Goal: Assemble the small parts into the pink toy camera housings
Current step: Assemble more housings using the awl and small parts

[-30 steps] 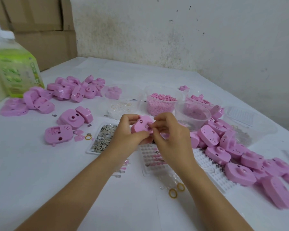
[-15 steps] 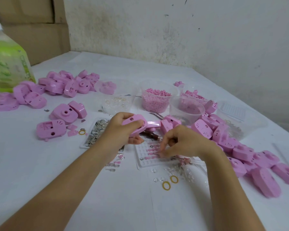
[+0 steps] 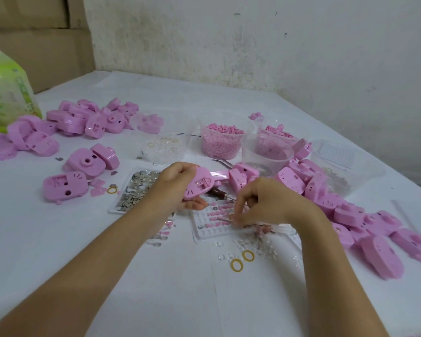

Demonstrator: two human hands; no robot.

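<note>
White table (image 3: 58,239); left hand (image 3: 173,183) around housing (image 3: 199,183).

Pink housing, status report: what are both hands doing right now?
Left hand grips housing, inside facing up. Right hand pinching at white tray; what it pinches unclear. Tool lies between hands, nothing blocking.

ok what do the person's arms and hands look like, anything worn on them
Both forearms are bare as far as the frame shows: no sleeves, gloves, watch or bracelet. The left hand and right hand show no rings on the fingers that can be seen, though some fingers are curled out of sight. No markings or tape are visible on either arm.
</note>
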